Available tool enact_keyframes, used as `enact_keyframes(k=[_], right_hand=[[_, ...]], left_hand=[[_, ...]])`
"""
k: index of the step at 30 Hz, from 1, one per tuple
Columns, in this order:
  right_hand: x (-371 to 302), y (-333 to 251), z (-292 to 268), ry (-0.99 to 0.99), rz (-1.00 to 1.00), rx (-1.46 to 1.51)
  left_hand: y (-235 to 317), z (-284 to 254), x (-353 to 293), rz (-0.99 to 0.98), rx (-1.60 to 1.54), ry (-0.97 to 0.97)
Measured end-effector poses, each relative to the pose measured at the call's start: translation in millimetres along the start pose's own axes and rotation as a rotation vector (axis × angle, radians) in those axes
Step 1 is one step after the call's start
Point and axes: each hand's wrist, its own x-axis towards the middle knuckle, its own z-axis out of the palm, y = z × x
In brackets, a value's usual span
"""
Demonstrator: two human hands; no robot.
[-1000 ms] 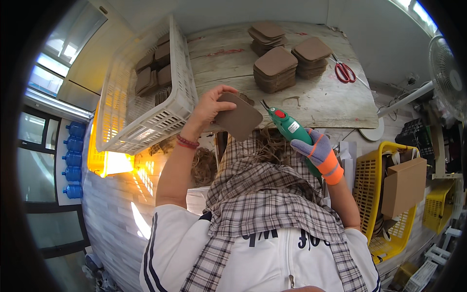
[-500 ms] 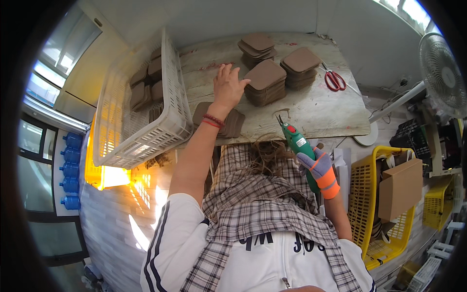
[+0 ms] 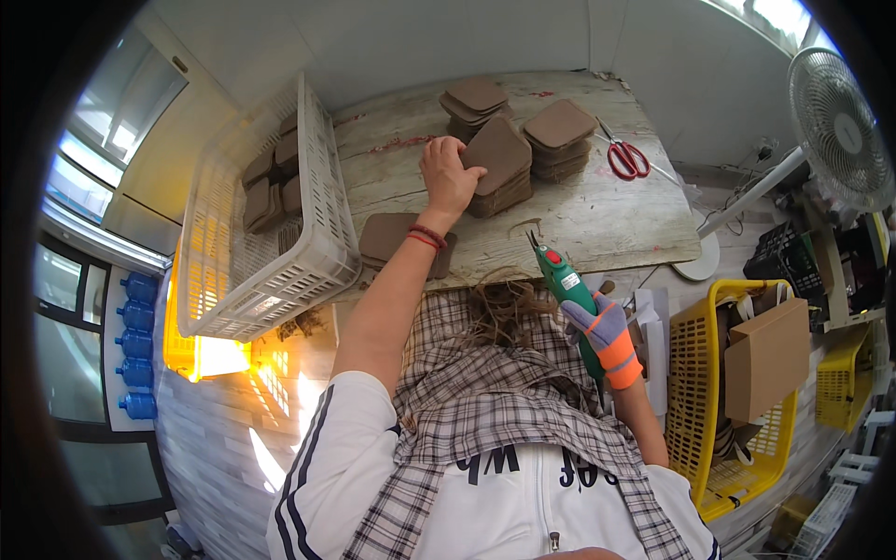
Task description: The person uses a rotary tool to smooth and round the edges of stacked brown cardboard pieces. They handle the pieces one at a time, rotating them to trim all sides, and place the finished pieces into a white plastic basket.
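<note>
My bare left hand grips the left edge of the top brown pad, a flat piece with rounded corners. That pad is tilted up on the nearest pad stack. Two more stacks stand behind it, one far stack and one right stack. Under my left forearm lie several loose pads near the table's front edge. My right hand, in a grey and orange glove, is closed round green electric scissors; their pointed blades face the table.
Red-handled scissors lie on the worn wooden table. A white crate holding brown pads stands at the left. Brown scraps rest on my plaid apron. At the right are a yellow basket with a carton and a white fan.
My left hand has moved from beside the near stack onto its top pad, taken hold, and tilted it up. My right hand still holds the electric scissors, nearly unmoved.
</note>
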Motion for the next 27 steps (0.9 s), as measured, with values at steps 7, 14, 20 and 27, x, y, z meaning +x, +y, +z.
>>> enact_keyframes(k=[7, 14, 20, 27], right_hand=[[5, -11, 8, 0.041, -0.072, 0.005], [11, -35, 24, 0.148, -0.175, -0.011], [11, -42, 35, 0.187, -0.186, -0.034], [8, -46, 38, 0.189, -0.206, 0.031]], left_hand=[[25, -20, -4, -0.512, -0.921, -0.089], [71, -22, -37, -0.973, -1.950, 0.281], [79, -7, -48, -0.976, -2.197, 0.292], [100, -7, -57, -1.053, -2.169, 0.317]])
